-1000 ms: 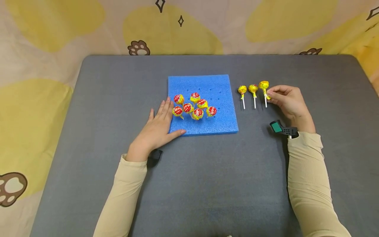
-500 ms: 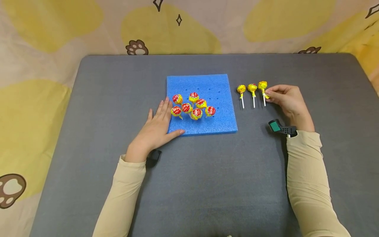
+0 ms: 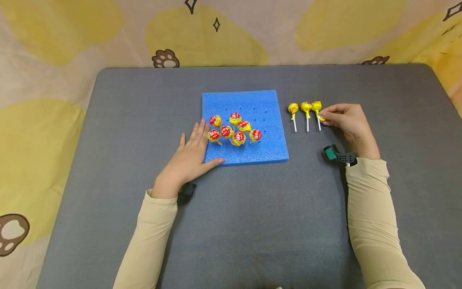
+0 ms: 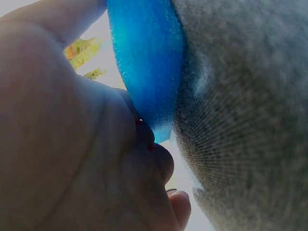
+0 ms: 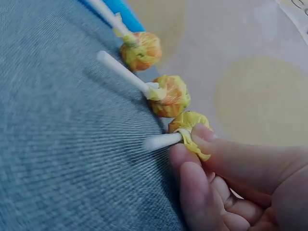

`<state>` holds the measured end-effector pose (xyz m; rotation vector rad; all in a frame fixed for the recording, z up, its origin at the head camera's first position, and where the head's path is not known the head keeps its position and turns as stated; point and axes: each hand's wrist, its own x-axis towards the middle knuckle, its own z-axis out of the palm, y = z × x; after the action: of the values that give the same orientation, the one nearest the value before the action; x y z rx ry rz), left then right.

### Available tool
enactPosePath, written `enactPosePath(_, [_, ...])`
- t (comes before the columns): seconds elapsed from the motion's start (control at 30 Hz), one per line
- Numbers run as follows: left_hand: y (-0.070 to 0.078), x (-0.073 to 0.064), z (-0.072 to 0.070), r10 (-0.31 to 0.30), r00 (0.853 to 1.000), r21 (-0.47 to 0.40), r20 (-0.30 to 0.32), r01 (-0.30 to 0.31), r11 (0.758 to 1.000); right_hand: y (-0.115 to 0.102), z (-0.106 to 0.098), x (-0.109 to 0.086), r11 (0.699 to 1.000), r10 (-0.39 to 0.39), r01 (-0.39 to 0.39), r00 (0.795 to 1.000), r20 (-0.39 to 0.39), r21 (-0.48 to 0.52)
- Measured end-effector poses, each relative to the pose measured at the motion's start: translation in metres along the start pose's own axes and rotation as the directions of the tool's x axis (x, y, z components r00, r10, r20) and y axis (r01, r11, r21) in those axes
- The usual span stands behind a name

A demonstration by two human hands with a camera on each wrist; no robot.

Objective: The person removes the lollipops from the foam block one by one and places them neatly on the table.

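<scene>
A blue foam board (image 3: 249, 154) with rows of small holes lies on the table. Several lollipops (image 3: 238, 138) in red and yellow wrappers stand in it, heads up. My left hand (image 3: 188, 156) rests along the board's left side, fingers straight, thumb over the near edge; the left wrist view has the foam's side (image 4: 147, 57) against it. Right of the board, my right hand (image 3: 348, 120) pinches a yellow-wrapped lollipop (image 5: 163, 141) between thumb and fingers at the wrapper's twist. Beside it are the middle lollipop (image 3: 306, 107) and the leftmost one (image 3: 293, 108), white sticks toward me.
The grey table (image 3: 252, 224) stretches around the board on all sides. Behind it hangs a cream and yellow patterned cloth (image 3: 213, 44). A black wrist camera mount (image 3: 339, 155) sits at my right wrist, close above the tabletop.
My right hand has shifted slightly left with the pinched lollipop, bringing its head close to the middle one. The view has drifted a little; my left hand stays on the board.
</scene>
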<state>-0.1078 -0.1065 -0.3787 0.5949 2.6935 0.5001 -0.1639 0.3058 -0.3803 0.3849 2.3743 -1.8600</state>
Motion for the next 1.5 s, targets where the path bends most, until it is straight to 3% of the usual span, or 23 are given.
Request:
enactPosePath(0.4, [-0.001, 0.001, 0.000, -0.011, 1.000, 0.002, 0.009, 0.011, 1.000, -0.003, 0.003, 0.000, 0.994, 0.016, -0.020, 0.999, -0.044, -0.111])
enactPosePath(0.97, [0.000, 0.000, -0.002, -0.004, 1.000, 0.003, 0.006, 0.004, 1.000, -0.002, -0.001, -0.009, 1.000, 0.030, -0.030, 0.996, -0.085, 0.011])
enactPosePath(1.5, [0.000, 0.001, 0.000, -0.012, 1.000, -0.001, 0.011, 0.012, 1.000, -0.007, 0.001, -0.018, 0.968, -0.103, 0.126, 0.988, -0.112, 0.218])
